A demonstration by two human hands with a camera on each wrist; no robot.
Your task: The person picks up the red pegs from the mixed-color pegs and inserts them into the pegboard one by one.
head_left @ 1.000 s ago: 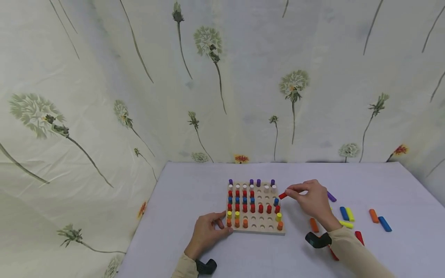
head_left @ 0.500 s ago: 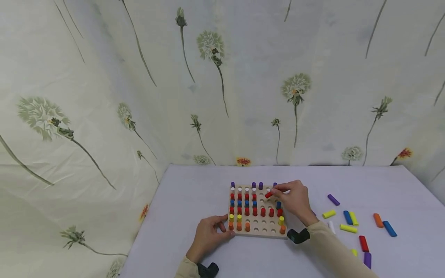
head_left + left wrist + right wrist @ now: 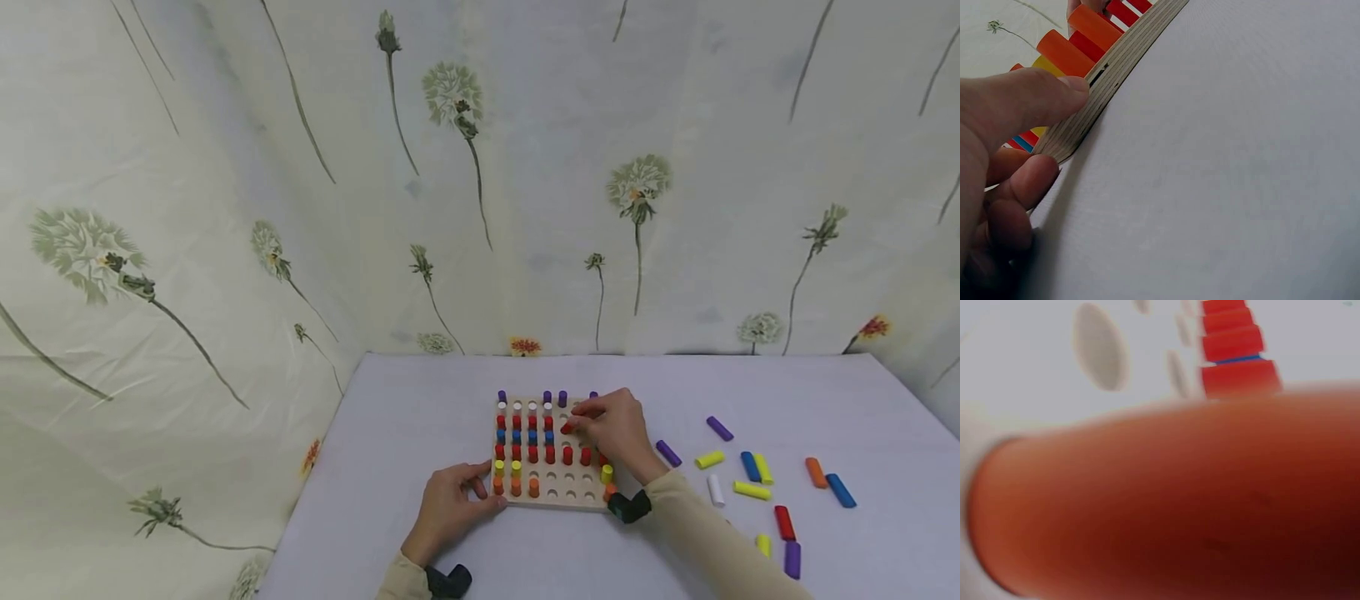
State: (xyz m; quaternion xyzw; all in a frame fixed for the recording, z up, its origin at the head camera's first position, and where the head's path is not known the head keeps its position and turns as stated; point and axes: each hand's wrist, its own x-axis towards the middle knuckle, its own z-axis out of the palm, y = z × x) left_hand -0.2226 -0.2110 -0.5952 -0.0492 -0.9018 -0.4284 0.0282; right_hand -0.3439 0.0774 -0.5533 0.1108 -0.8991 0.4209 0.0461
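A wooden pegboard lies on the table with rows of coloured pegs standing in its holes. My left hand grips its near left corner. In the left wrist view the thumb presses the board's layered edge, with the other fingers curled beside the corner. Over the board's far right part, my right hand pinches a red peg at the row of red pegs. Whether this peg is in a hole cannot be seen. A blurred orange peg fills much of the right wrist view.
Loose pegs lie to the right of the board, among them a purple peg, a white peg, a yellow peg, a red peg and an orange peg. A flower-patterned curtain hangs behind the white table.
My right hand has carried the red peg leftward from beyond the board's right edge to above the holes, and the peg now points more downward. The left hand keeps its grip on the corner.
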